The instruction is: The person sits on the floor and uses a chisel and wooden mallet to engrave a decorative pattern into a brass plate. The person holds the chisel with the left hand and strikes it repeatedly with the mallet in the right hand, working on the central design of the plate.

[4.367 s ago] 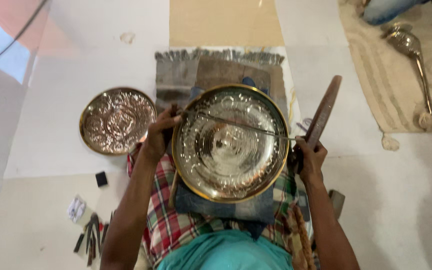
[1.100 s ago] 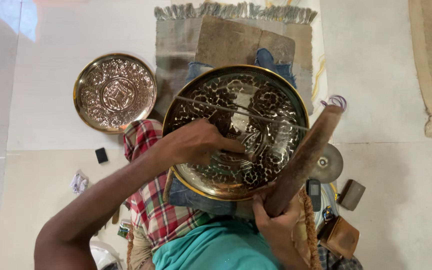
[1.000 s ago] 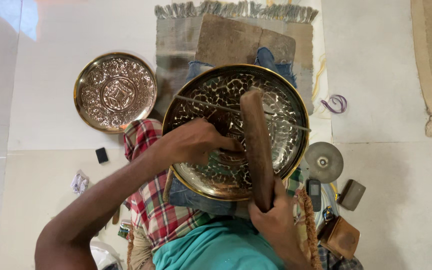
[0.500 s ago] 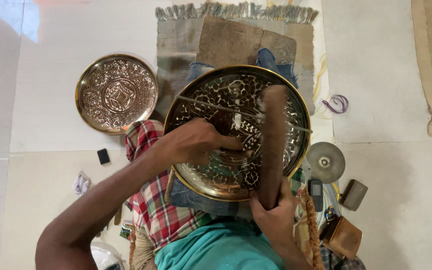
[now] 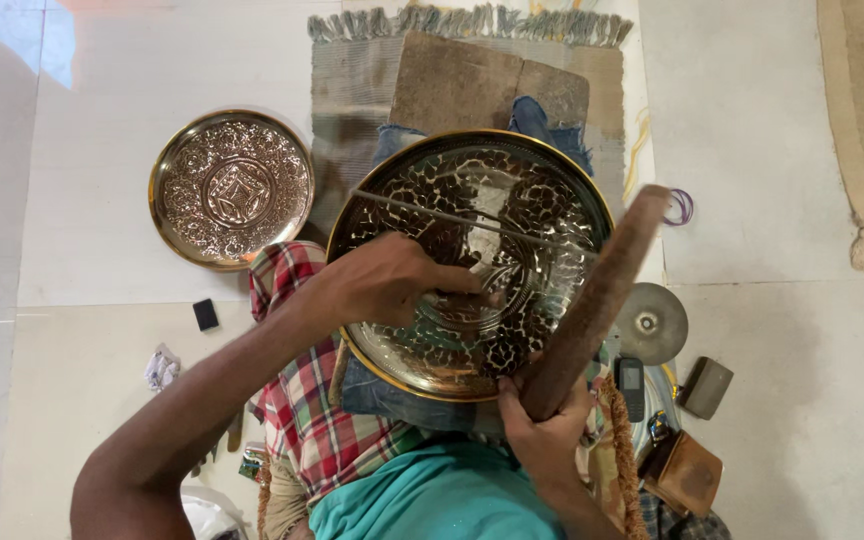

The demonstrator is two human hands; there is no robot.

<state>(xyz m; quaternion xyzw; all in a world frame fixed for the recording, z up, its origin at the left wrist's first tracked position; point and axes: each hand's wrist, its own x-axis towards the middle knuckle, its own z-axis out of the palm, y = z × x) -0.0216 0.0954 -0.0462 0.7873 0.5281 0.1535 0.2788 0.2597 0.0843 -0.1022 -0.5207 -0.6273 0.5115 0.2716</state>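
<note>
A large engraved brass plate (image 5: 512,215) rests on my lap over a blue cloth. My left hand (image 5: 392,280) lies on the plate's lower left part, its fingers pinched around a small metal punch that stands on the surface. My right hand (image 5: 544,432) grips the lower end of a long brown wooden mallet (image 5: 597,300), which slants up to the right over the plate's right rim. A thin metal rod (image 5: 452,215) lies across the plate.
A smaller engraved brass plate (image 5: 230,188) lies on the tiled floor at the left. A fringed mat (image 5: 352,80) with a wooden board (image 5: 472,85) lies beyond the big plate. A metal disc (image 5: 652,322), small boxes and tools sit at the right.
The mallet, which lay down over the plate's middle half a second ago, has swung up and to the right. My left hand stays on the plate with the punch.
</note>
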